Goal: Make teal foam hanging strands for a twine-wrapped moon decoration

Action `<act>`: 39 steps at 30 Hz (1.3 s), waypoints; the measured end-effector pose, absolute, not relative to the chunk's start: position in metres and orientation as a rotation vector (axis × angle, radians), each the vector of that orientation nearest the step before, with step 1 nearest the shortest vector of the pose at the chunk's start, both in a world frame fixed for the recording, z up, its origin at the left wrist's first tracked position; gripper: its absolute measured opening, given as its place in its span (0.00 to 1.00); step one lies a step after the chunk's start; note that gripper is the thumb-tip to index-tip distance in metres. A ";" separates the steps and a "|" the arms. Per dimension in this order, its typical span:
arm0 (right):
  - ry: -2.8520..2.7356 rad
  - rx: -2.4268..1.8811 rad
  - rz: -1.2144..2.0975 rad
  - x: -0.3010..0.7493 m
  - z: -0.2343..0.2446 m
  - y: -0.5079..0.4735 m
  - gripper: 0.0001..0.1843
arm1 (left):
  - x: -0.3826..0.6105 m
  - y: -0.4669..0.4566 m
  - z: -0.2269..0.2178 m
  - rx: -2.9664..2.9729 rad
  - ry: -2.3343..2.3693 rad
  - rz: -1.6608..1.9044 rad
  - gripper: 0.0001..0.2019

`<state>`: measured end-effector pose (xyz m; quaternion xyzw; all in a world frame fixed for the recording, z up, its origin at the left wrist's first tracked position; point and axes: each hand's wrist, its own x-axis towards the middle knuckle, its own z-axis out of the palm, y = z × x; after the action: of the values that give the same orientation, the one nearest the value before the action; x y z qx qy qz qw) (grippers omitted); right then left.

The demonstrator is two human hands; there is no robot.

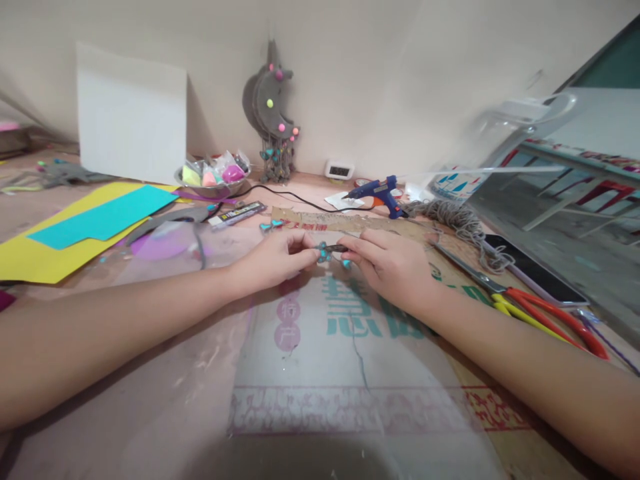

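Both my forearms rest on a flattened cardboard sheet (350, 347) with green and red print. My left hand (280, 257) and my right hand (387, 263) meet at its far middle, fingers pinched together on a small grey piece with teal bits (327, 251). A loose teal bit (346, 264) lies just under my right fingers. Another small teal bow-like piece (270, 226) lies a little beyond my left hand. What the grey piece is exactly I cannot make out.
A blue glue gun (377, 193) with a black cord lies behind the hands. Scissors with red and yellow handles (530, 310), a phone (537, 273) and grey yarn (457, 220) sit right. Yellow and teal sheets (95, 223), a bowl of pompoms (215, 177) and a grey moon ornament (273, 107) stand left and back.
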<state>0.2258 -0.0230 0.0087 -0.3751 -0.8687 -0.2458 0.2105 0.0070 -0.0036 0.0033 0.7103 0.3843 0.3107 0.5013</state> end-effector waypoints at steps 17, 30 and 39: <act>-2.394 -1.035 -0.668 0.227 0.005 -0.022 0.15 | 0.007 0.000 0.001 1.797 0.902 0.759 0.07; -2.448 -1.028 -0.647 0.225 0.008 -0.020 0.18 | 0.006 0.001 -0.001 1.797 0.854 0.739 0.07; -2.355 -1.055 -0.491 0.227 0.008 -0.021 0.15 | 0.007 -0.002 0.002 1.770 0.904 0.751 0.07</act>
<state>0.2273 -0.0208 0.0079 -0.3886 -0.8670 -0.1807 0.2545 0.0065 -0.0015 0.0022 0.7278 0.3718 0.3085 0.4867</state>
